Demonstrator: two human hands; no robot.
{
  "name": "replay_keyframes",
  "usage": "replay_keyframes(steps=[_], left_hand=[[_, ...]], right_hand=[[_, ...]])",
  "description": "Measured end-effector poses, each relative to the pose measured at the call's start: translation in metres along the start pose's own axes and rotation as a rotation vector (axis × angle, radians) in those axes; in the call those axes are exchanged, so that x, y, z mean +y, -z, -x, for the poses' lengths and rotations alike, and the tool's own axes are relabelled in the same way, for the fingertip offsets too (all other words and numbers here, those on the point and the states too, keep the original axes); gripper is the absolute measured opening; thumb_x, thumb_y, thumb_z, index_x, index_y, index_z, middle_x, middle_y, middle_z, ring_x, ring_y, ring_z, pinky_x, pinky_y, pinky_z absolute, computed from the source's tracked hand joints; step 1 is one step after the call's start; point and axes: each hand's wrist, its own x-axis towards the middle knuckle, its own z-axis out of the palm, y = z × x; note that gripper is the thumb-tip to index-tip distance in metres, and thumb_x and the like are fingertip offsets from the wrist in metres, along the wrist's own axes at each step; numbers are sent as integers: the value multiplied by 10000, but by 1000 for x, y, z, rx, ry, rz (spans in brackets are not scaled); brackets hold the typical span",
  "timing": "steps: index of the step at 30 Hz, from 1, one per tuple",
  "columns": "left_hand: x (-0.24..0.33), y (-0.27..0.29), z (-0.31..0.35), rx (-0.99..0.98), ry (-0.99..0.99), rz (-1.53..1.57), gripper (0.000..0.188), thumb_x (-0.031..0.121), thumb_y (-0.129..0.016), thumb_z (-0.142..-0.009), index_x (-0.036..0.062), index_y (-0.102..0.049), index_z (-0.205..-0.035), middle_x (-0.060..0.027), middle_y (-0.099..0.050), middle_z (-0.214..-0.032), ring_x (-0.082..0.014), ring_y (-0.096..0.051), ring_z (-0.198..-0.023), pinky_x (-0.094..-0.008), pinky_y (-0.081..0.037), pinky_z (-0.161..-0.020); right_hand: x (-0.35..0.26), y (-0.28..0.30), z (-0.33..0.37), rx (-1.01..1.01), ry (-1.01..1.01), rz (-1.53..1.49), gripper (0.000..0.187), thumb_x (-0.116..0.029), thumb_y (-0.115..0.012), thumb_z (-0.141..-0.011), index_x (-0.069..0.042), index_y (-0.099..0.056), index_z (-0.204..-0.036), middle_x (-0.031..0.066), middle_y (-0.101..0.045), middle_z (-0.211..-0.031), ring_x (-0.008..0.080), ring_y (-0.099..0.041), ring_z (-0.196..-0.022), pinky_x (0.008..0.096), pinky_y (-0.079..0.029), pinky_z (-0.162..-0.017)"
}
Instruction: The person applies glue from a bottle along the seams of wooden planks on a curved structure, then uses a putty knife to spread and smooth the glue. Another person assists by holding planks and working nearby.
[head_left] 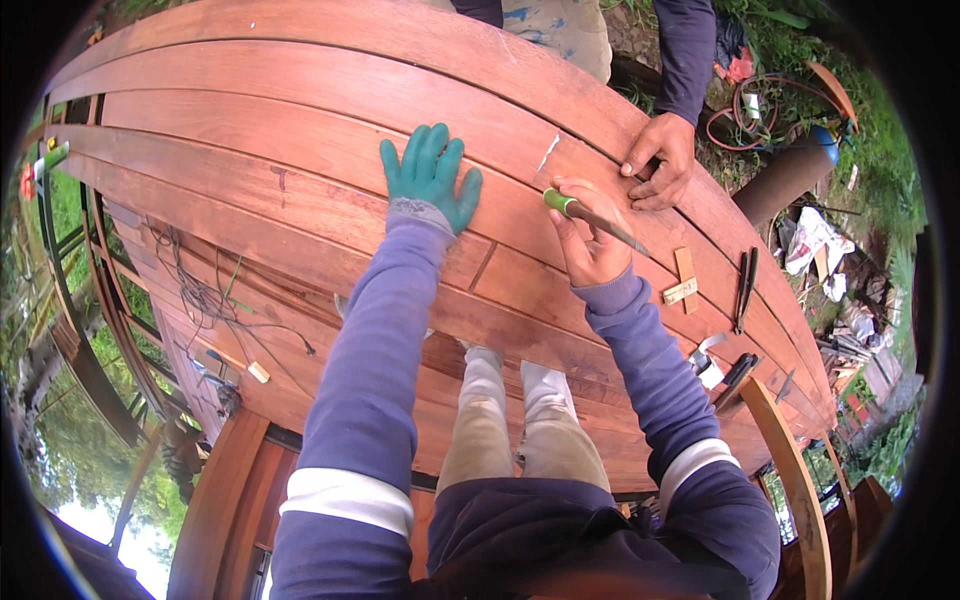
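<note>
My left hand (432,182), in a green-coated glove, lies flat on the reddish-brown planks (330,130) with its fingers apart. My bare right hand (597,240) is closed round a slim tool with a green handle (560,201) and a narrow, pointed blade, which looks like a knife. Its blade points down to the right, over the planks. A thin white streak (549,152) marks the wood just beyond the handle. Another person's bare hand (664,165) rests with curled fingers on the planks, to the right of mine.
Right of my right hand lie a small wooden cross (683,282), a long black tool (746,290), a silver item (707,365) and a black-handled tool (737,376). A wooden strip (795,485) rises at lower right. Loose cable (205,290) crosses the lower left planks.
</note>
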Motion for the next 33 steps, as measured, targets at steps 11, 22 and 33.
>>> replay_keyframes(steps=[11,22,33], left_hand=[[1,0,1,5,-16,-17,473,311,-715,-883,127,-574,-1295,-112,-485,-1444,-343,-432,-1389,-689,-204,-1149],[4,2,-3,-5,-4,-37,464,308,-697,-904,116,-568,-1305,-108,-469,-1452,-333,-416,-1399,-676,-187,-1173],[4,2,0,-13,-6,-29,470,307,-700,-904,120,-561,-1313,-116,-460,-1465,-329,-409,-1402,-675,-187,-1171]], right_hand=[[14,-29,-2,-46,151,-61,307,118,-674,-861,24,-602,-1144,206,-685,-1173,344,-661,-1174,401,-515,-1018],[-23,80,10,-294,-352,602,401,-174,-636,-975,-69,-567,-1356,220,-683,-951,403,-681,-885,446,-536,-759],[10,105,-65,-675,-180,949,290,-244,-577,-983,-99,-606,-1232,250,-697,-843,442,-706,-779,528,-569,-694]])
